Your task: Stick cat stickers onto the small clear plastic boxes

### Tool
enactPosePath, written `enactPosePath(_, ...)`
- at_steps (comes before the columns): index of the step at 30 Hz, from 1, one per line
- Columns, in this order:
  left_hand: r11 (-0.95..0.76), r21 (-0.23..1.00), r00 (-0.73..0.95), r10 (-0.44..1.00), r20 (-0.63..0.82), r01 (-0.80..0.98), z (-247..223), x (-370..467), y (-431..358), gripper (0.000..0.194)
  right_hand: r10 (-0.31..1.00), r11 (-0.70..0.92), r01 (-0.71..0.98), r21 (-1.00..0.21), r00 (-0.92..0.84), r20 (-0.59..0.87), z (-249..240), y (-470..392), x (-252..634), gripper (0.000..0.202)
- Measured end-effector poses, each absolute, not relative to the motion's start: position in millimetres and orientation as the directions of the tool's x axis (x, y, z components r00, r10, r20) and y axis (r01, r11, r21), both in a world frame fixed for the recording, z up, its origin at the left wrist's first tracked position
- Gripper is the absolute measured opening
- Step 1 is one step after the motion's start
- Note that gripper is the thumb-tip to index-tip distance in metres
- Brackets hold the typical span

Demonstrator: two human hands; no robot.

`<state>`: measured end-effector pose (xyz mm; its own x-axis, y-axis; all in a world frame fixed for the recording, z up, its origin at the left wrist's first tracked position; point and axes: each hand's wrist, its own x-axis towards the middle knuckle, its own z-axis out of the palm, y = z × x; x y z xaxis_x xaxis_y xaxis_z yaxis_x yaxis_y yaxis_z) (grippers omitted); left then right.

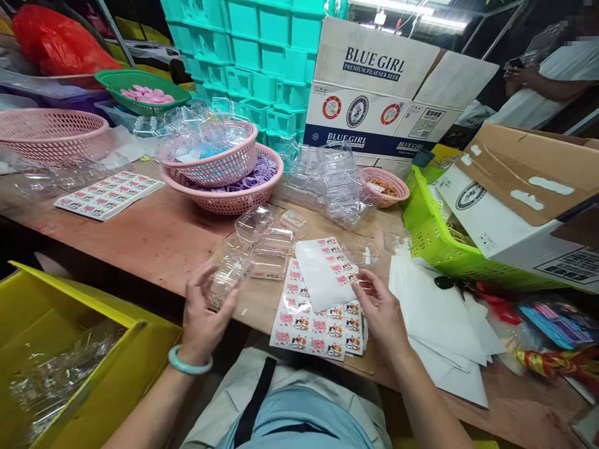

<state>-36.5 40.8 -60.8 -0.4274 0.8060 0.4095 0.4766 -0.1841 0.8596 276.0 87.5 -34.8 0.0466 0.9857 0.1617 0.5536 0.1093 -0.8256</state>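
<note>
My left hand (208,305), with a pale green bangle at the wrist, is wrapped round clear plastic boxes (228,274) at the table's front edge. My right hand (377,305) has its thumb and fingertips at the right edge of a partly peeled sticker sheet (318,280). That sheet lies askew on a stack of cat-print sticker sheets (299,321). More clear boxes (271,252) stand between my hands, just behind the stack. Whether my right fingertips pinch a sticker is too small to tell.
Pink baskets (222,199) and piled clear boxes (339,181) stand behind. Blank white sheets (430,312) lie right, beside a lime basket (430,240) holding a carton. A yellow bin (70,299) is front left. Another sticker stack (107,194) lies left. A person (547,81) is back right.
</note>
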Motion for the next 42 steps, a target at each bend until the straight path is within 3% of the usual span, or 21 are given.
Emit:
enactPosePath(2,-0.165,0.721,-0.359,0.779,0.514,0.673,-79.3,-63.7,49.1,0.066,0.959,0.275,0.679,-0.681,-0.138,0.249,-44.8,86.7,275.7,0.050)
enactPosePath(5,-0.091,0.587,-0.254,0.840,0.479,0.804,-95.1,-82.0,58.8,0.077,0.852,0.521,0.749,-0.409,-0.426,0.304,-61.2,82.0,264.8,0.074)
enactPosePath(6,-0.059,0.568,-0.266,0.841,0.472,0.821,-95.0,-80.9,59.2,0.084,0.830,0.552,0.764,-0.335,-0.465,0.308,-66.2,81.2,260.8,0.070)
enactPosePath(8,-0.020,0.572,-0.334,0.795,0.506,0.820,-86.9,-67.5,54.0,0.094,0.809,0.566,0.792,-0.227,-0.483,0.334,-73.6,81.8,255.1,0.041)
enactPosePath(9,-0.033,0.607,-0.360,0.779,0.513,0.794,-79.6,-55.4,48.8,0.090,0.801,0.568,0.800,-0.193,-0.482,0.356,-75.2,82.8,253.6,0.026)
enactPosePath(11,-0.109,0.766,-0.357,0.837,0.415,0.633,-61.8,-22.0,36.7,0.061,0.792,0.551,0.816,-0.172,-0.446,0.417,-73.7,84.2,252.0,0.022)
enactPosePath(12,-0.141,0.880,-0.252,0.927,0.278,0.454,-52.9,-2.1,31.7,0.042,0.790,0.537,0.824,-0.182,-0.416,0.450,-70.6,83.7,251.0,0.025)
enactPosePath(13,-0.059,0.973,-0.101,0.991,0.083,0.225,-44.8,18.6,28.8,0.035,0.790,0.526,0.827,-0.199,-0.387,0.476,-66.2,82.2,249.7,0.028)
enactPosePath(14,0.111,0.994,0.112,0.988,-0.108,-0.017,-38.0,39.0,28.5,0.039,0.787,0.524,0.823,-0.219,-0.370,0.493,-60.8,79.5,247.9,0.029)
enactPosePath(16,0.366,0.844,0.304,0.917,-0.257,-0.393,-29.8,74.1,35.9,0.046,0.772,0.574,0.777,-0.259,-0.409,0.487,-49.0,71.8,244.6,0.034)
enactPosePath(19,0.390,0.660,0.217,0.918,-0.331,-0.642,-28.8,102.8,56.7,0.035,0.745,0.662,0.637,-0.394,-0.509,0.430,-35.8,60.1,247.4,0.039)
enactPosePath(22,0.403,0.619,0.185,0.903,-0.387,-0.674,-32.1,108.3,69.0,0.032,0.847,0.523,0.611,-0.595,-0.294,0.442,-32.7,55.5,260.6,0.037)
enactPosePath(24,0.431,0.608,0.236,0.896,-0.377,-0.667,-32.5,108.8,69.4,0.032,0.883,0.426,0.638,-0.641,-0.137,0.450,-33.9,56.1,268.0,0.031)
enactPosePath(30,0.447,0.608,0.282,0.893,-0.351,-0.656,-25.2,119.6,65.9,0.026,0.860,0.436,0.705,-0.558,-0.145,0.489,-38.9,60.1,265.8,0.031)
enactPosePath(36,0.412,0.775,0.258,0.910,-0.324,-0.480,-30.9,121.6,71.5,0.025,0.824,0.479,0.741,-0.470,-0.195,0.531,-46.8,57.6,265.2,0.027)
enactPosePath(39,0.391,0.847,0.229,0.917,-0.327,-0.360,-37.4,120.6,72.9,0.028,0.861,0.449,0.668,-0.594,-0.146,0.487,-52.0,56.3,264.7,0.027)
enactPosePath(42,0.391,0.852,0.264,0.913,-0.311,-0.348,-40.3,117.3,74.6,0.031,0.936,0.236,0.465,-0.853,0.125,0.328,-57.8,61.5,268.0,0.023)
